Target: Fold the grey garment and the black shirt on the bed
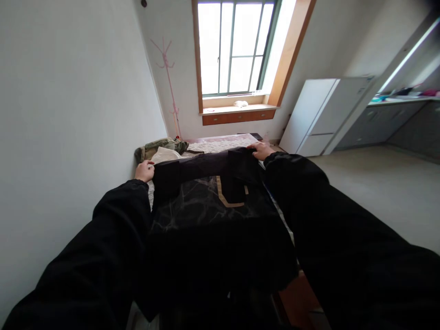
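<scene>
A wide black cloth (202,167), perhaps a garment, lies stretched out in front of me, its far part folded over. At its far left corner is my left hand (145,171), fingers closed on the edge. My right hand (261,150) pinches the far right corner. Between the hands, a dark marbled surface (192,201) with tan strips (222,195) shows below the folded part; I cannot tell if it belongs to the cloth or lies under it. Nearer to me everything is too dark to make out.
Behind the cloth lie an olive-green bundle (158,147), a cream cloth (166,155) and a white patterned table cover (220,145). A pink coat stand (168,78) rises by the wall. The window sill (240,109) is straight ahead; a white fridge (319,114) stands right.
</scene>
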`<state>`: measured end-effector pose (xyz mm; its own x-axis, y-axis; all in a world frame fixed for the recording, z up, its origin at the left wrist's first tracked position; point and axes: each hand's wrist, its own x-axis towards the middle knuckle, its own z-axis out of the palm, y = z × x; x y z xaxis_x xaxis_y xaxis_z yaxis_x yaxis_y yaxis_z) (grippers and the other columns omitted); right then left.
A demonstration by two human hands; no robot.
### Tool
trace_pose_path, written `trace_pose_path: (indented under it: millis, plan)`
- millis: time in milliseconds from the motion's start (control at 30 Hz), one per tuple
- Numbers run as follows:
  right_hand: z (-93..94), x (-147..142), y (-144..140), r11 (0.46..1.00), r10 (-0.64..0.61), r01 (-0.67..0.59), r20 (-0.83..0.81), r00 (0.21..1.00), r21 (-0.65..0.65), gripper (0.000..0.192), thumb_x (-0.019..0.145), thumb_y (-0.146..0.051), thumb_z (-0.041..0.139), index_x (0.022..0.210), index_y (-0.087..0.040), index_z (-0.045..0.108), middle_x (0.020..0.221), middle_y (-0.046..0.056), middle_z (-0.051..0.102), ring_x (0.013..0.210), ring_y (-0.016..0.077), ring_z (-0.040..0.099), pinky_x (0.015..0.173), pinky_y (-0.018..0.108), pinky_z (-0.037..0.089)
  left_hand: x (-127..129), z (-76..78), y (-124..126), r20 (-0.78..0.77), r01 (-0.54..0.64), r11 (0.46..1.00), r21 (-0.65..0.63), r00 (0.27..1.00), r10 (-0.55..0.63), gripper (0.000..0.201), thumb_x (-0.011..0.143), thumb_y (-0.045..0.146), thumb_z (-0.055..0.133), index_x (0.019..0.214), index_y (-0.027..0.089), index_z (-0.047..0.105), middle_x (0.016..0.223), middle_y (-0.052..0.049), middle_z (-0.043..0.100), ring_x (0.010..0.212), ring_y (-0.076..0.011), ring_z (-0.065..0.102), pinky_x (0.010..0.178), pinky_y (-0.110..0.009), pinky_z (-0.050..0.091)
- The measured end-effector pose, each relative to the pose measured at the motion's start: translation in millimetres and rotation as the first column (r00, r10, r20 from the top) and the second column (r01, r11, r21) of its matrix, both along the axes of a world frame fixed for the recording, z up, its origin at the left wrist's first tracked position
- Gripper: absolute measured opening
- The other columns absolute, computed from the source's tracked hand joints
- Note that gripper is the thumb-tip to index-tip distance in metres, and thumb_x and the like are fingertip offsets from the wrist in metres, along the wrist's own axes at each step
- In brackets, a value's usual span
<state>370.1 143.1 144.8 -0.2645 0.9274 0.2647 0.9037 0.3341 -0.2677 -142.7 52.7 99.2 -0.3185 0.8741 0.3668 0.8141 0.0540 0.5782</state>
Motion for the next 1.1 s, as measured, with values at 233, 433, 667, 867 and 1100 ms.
trace_pose_path:
  millis: [233,433,667,867,1100]
  plan:
    - [-95.3,-24.3,-63.5,0.979,0.169,-0.154,0.107,0.98,-0.137,0.037,0.089,-0.037,0.07,0.121,-0.019,0.068,0.128,0.012,0.065,0.117,0.0255,0.062,0.104,0.033,0.045,55.8,-62.3,-53.0,-0.114,0.239,0.946,-0.22,0.956,-0.269,0.028,0.077,0.042,0.071,0.097,0.023,0.072,0.111,-0.008,0.071,0.108,-0.028,0.063,0.099,-0.036,0.047]
    - [-136.0,-33.4,-95.6,0.992,0.102,-0.093,0.101,0.99,-0.085,0.028,0.09,-0.045,0.064,0.105,-0.022,0.068,0.113,0.013,0.069,0.112,0.0304,0.063,0.098,0.037,0.046,67.1,-83.2,-84.9,-0.265,0.183,0.933,-0.309,0.926,-0.269,0.029,0.084,0.048,0.066,0.098,0.023,0.07,0.113,-0.01,0.068,0.108,-0.0292,0.062,0.094,-0.039,0.047]
    - [-128.8,-1.2,-76.7,0.955,-0.296,0.292,-0.101,0.95,-0.051,0.047,0.096,-0.024,0.033,0.136,-0.01,0.054,0.11,0.022,0.071,0.1,0.0334,0.069,0.082,0.041,0.055,25.7,-72.7,-81.9,-0.197,-0.021,0.976,-0.217,0.98,-0.023,0.032,0.099,0.032,0.035,0.104,0.019,0.065,0.095,-0.011,0.072,0.09,-0.0251,0.067,0.08,-0.035,0.05]
    - [-130.9,15.9,-99.5,0.928,-0.05,0.124,-0.213,0.976,0.351,0.084,0.076,-0.013,0.056,0.156,-0.016,0.032,0.159,0.017,0.036,0.147,0.0351,0.035,0.119,0.053,0.034,30.7,-86.2,-103.5,-0.171,0.259,0.941,-0.218,0.939,-0.298,0.038,0.083,0.049,0.065,0.112,0.024,0.067,0.116,-0.007,0.072,0.111,-0.0261,0.065,0.1,-0.037,0.049]
    - [-127.2,-11.7,-71.2,0.889,0.447,-0.427,0.11,0.888,-0.167,0.043,0.087,-0.027,0.06,0.129,-0.024,0.066,0.141,0.01,0.06,0.131,0.0266,0.056,0.114,0.041,0.043,33.9,-82.1,-69.4,-0.081,-0.002,0.986,-0.164,0.997,-0.011,0.024,0.09,0.034,0.055,0.106,0.022,0.067,0.101,-0.01,0.073,0.104,-0.0314,0.067,0.097,-0.047,0.051]
